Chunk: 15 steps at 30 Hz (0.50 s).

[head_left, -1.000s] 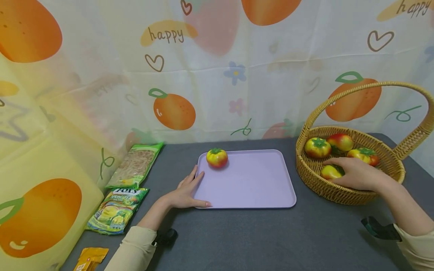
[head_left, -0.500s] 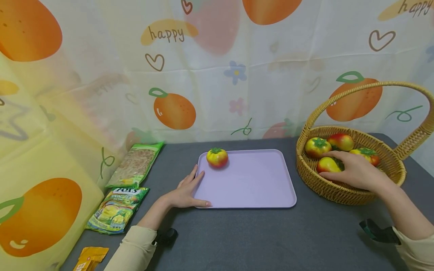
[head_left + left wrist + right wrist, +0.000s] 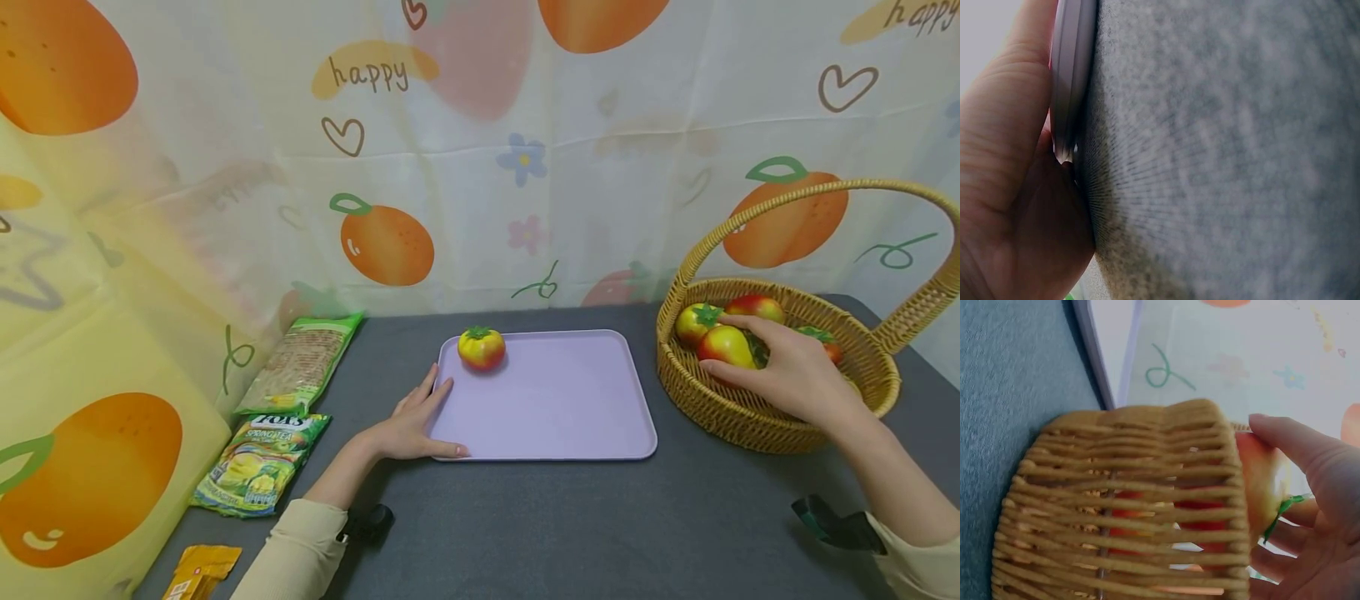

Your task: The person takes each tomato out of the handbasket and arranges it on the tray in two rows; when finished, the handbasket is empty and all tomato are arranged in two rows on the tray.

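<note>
My right hand point(image 3: 798, 367) grips a red-and-yellow persimmon point(image 3: 726, 346) between thumb and fingers inside the wicker basket point(image 3: 738, 423). In the right wrist view this persimmon point(image 3: 1263, 481) shows above the basket's rim, its green leaves toward the palm. Other similar fruits lie in the basket, partly hidden by the hand. My left hand point(image 3: 405, 429) rests spread at the left end of the lilac tray point(image 3: 555, 400), thumb along its front edge. The left wrist view shows the thumb point(image 3: 1004, 125) straight against the tray's side. One persimmon point(image 3: 482, 348) sits in the tray's back left corner.
The basket's tall handle point(image 3: 810, 193) arches over the fruit. On the left lie a green snack bag point(image 3: 300, 367), a candy bag point(image 3: 258, 467) and a small orange packet point(image 3: 201, 571). A printed curtain point(image 3: 450, 167) hangs behind the dark table point(image 3: 570, 525).
My right hand has raised the persimmon slightly and shifted it toward the back left, over the other fruits in the basket. The left hand and tray have stayed in place.
</note>
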Motion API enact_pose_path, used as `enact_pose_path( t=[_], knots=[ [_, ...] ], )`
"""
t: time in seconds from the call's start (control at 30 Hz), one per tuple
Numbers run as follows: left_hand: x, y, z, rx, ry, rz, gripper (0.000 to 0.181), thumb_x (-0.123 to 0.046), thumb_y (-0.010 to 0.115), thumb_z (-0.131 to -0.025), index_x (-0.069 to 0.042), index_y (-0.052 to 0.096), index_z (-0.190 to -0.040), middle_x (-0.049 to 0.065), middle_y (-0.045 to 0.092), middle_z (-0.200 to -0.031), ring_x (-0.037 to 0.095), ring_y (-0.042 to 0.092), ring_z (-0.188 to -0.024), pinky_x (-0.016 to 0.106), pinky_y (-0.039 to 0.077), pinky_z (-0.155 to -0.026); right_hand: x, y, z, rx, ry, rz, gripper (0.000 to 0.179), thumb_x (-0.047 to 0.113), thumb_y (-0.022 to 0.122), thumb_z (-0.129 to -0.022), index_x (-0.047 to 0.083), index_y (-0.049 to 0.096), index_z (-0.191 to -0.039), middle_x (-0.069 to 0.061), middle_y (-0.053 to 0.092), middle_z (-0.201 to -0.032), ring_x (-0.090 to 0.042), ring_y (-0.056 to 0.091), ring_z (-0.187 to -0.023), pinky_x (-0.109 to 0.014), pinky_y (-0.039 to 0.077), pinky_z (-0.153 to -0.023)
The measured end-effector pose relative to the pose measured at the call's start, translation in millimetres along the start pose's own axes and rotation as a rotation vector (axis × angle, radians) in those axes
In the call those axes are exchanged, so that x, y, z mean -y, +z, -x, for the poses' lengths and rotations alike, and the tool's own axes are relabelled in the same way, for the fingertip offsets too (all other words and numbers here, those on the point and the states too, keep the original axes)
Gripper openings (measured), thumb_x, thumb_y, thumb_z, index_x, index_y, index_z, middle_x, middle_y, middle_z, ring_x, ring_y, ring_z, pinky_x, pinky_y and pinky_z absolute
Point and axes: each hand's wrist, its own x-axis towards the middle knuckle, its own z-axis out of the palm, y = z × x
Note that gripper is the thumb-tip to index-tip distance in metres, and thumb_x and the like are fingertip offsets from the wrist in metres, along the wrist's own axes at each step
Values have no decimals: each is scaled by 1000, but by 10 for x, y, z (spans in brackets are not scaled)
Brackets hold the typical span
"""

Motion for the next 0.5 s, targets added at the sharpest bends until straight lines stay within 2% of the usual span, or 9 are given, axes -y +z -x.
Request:
enact_pose_path(
  t=[0.2, 0.33, 0.5],
  knots=[
    [-12, -8, 6, 2, 7, -4, 113, -62, 72, -78, -11, 9, -158, 14, -17, -161, 42, -3, -146, 62, 3, -112, 121, -12, 33, -46, 19, -7, 73, 47, 76, -82, 6, 53, -137, -29, 56, -125, -41, 55, -96, -50, 42, -70],
    [-6, -6, 2, 3, 8, -2, 113, -62, 72, -78, -11, 9, -158, 14, -17, -161, 41, -4, -146, 61, 2, -112, 222, -17, 58, -59, 2, -24, 73, 47, 77, -81, 6, 53, -137, -28, 56, -126, -41, 54, -97, -54, 43, -72],
    [-2, -6, 2, 7, 2, 9, 113, -62, 71, -78, -12, 9, -158, 14, -17, -161, 42, -4, -146, 62, 2, -112, 349, 1, 69, -71, -59, -41, 70, 44, 80, -79, 7, 56, -134, -26, 60, -122, -40, 57, -95, -56, 43, -74]
  ],
)
